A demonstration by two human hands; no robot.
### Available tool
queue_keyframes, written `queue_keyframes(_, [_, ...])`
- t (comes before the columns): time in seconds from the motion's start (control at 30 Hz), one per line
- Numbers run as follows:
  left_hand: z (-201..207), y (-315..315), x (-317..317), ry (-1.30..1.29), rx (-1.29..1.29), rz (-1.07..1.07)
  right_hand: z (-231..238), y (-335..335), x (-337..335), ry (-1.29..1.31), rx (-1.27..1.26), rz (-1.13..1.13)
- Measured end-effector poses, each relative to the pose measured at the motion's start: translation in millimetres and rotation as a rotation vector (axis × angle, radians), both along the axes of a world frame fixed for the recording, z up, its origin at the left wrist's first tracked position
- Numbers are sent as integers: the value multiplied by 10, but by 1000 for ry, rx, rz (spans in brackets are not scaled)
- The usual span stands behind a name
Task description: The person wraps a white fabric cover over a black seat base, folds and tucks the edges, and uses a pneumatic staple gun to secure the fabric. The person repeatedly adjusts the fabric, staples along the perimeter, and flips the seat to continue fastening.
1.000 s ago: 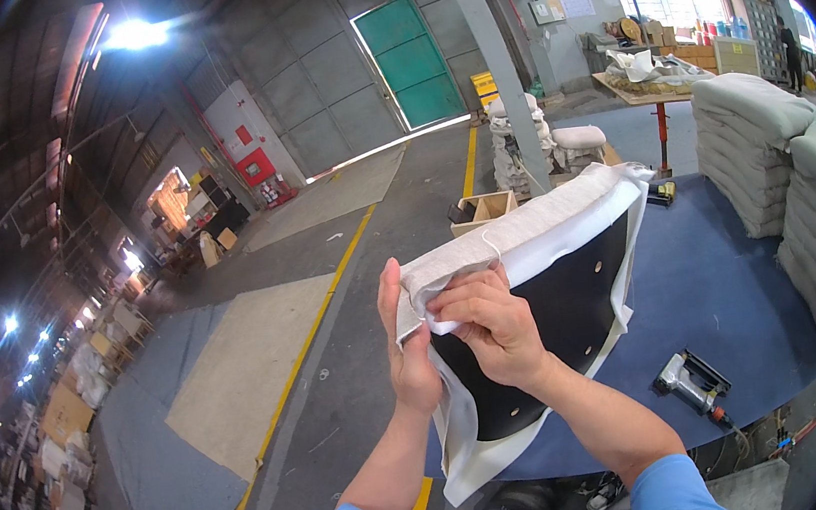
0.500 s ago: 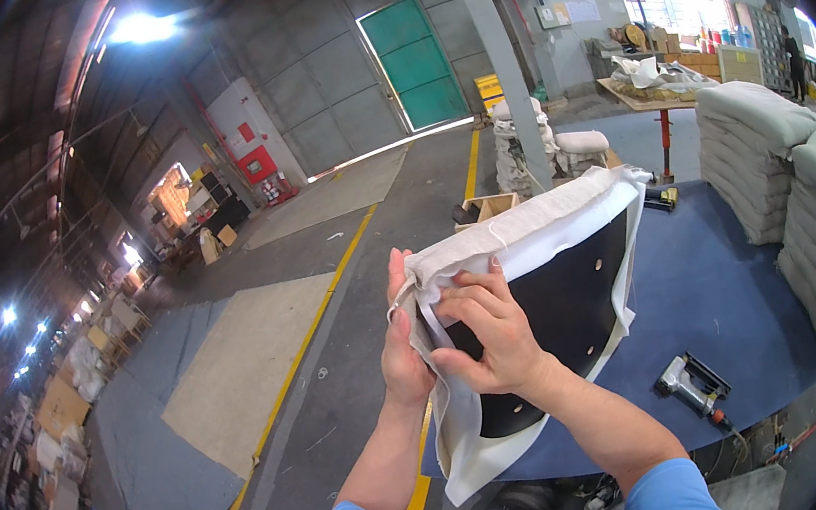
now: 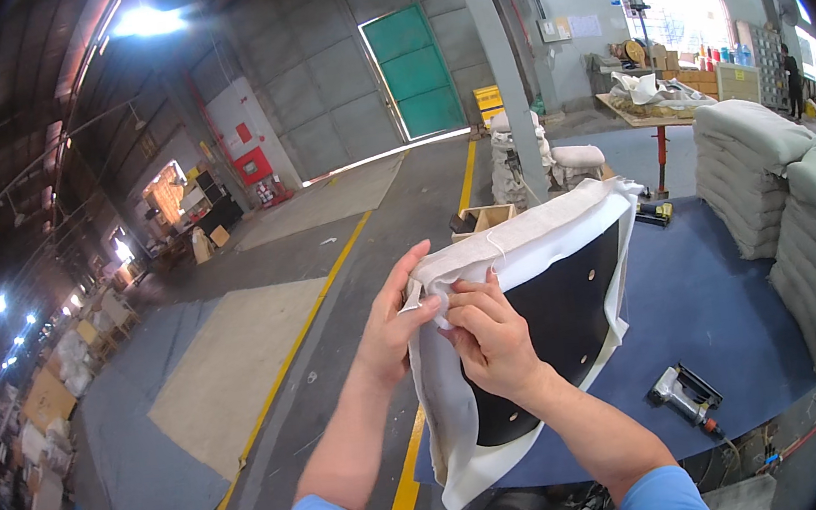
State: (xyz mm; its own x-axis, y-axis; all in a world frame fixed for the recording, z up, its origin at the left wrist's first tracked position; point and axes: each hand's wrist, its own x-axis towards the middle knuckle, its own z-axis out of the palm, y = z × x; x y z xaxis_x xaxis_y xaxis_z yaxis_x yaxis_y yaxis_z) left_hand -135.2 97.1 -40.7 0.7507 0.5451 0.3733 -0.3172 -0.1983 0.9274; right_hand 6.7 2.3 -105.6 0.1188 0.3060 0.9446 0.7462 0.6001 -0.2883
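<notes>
A cushioned seat panel stands tilted in front of me, its black backing board with small holes facing me. Beige cover fabric and a white lining wrap round its edges, hanging loose along the left and lower sides. At the upper left corner, my left hand is closed on the fabric, its thumb pressing the folded edge. Close beside it, my right hand pinches the cover and white lining with curled fingers. A loose white thread or cord lies over the top edge.
On the blue-topped table lies a silver staple gun with a hose, at the near right. Another nail gun lies behind the panel. Stacked pale covers rise at the right. A wooden box stands beyond the panel.
My left hand has shifted from the panel's side so that its thumb now presses over the corner. My right fingers have drawn in, bunching the fabric at that corner.
</notes>
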Motion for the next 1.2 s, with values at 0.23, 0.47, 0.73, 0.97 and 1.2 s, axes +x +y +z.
queue_keyframes(0.23, [326, 237, 7, 322, -44, -3, -104, 99, -21, 38, 40, 82])
queue_keyframes(0.47, [199, 236, 36, 290, -86, 49, -86, 25, -72, 148, 40, 88])
queue_keyframes(0.73, [144, 158, -41, 283, -28, 23, -12, 22, -130, 280, -1, -34])
queue_keyframes(0.97, [73, -82, -71, 204, 198, 23, 160, -38, -57, 417, 4, -21])
queue_keyframes(1.2, [-230, 88, 5, 113, 312, 268, 23, -112, 228, 523, -80, 186])
